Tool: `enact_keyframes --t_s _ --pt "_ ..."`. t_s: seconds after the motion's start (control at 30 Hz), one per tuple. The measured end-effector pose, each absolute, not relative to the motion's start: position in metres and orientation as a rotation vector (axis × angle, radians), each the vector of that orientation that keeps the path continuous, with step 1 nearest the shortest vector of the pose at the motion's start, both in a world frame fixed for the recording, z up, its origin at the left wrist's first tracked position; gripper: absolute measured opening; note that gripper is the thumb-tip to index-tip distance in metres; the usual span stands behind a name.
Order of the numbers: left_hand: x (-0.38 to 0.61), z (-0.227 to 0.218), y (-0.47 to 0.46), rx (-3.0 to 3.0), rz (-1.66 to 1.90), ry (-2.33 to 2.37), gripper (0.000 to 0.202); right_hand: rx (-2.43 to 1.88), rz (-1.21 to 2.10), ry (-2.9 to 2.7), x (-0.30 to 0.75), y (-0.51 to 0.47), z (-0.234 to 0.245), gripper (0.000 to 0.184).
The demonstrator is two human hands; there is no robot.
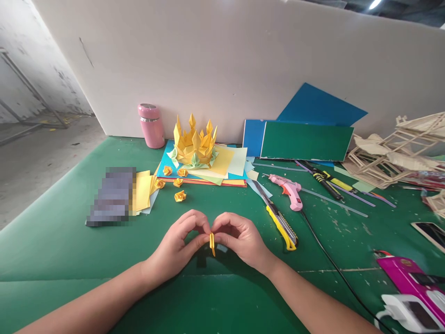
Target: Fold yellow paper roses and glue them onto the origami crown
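Between my two hands, over the front middle of the green table, is a small folded piece of yellow paper [212, 244]. The thumb and fingertips of my left hand [187, 234] pinch it from the left. My right hand [239, 239] pinches it from the right in the same way. Its lower end points down, and the fingertips hide part of its top. Beyond the hands lie several small yellow folded paper roses [180, 196]. Behind them a yellow origami crown [195, 146] with pale green leaf pieces sits on stacked coloured paper [237, 160].
A yellow utility knife [281, 227] and a pink glue gun [288, 190] with a trailing cord lie to the right. Farther right are a wooden stick model [392, 153], a phone [431, 234] and a magenta power strip [410, 278]. A pink flask [152, 127] stands back left.
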State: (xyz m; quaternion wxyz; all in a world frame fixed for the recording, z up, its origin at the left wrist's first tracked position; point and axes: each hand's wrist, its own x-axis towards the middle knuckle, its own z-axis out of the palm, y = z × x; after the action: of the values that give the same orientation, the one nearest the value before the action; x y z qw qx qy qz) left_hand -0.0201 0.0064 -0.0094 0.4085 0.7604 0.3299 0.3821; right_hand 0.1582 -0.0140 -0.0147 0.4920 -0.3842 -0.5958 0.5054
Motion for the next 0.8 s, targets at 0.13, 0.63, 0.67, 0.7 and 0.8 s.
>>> enact_keyframes --t_s 0.13,0.63,0.67,0.7,0.8 --pt "-0.022 -0.010 0.006 1.976 0.935 0.779 0.010 -0.887 1.203 -1.504 0.159 -0.015 -0.015 0.021" --pt "-0.017 -0.009 -0.002 1.653 0.767 0.735 0.019 -0.815 0.578 -1.783 0.159 -0.019 -0.017 0.015" --pt "-0.017 -0.007 -0.003 1.599 0.730 0.714 0.022 -0.810 0.579 -1.801 0.159 -0.019 -0.016 0.016" --pt "-0.017 -0.005 -0.003 1.562 0.704 0.696 0.024 -0.807 0.596 -1.811 0.159 -0.019 -0.015 0.017" --pt "-0.015 -0.001 -0.002 1.498 0.684 0.689 0.030 -0.831 0.691 -1.799 0.159 -0.021 -0.012 0.022"
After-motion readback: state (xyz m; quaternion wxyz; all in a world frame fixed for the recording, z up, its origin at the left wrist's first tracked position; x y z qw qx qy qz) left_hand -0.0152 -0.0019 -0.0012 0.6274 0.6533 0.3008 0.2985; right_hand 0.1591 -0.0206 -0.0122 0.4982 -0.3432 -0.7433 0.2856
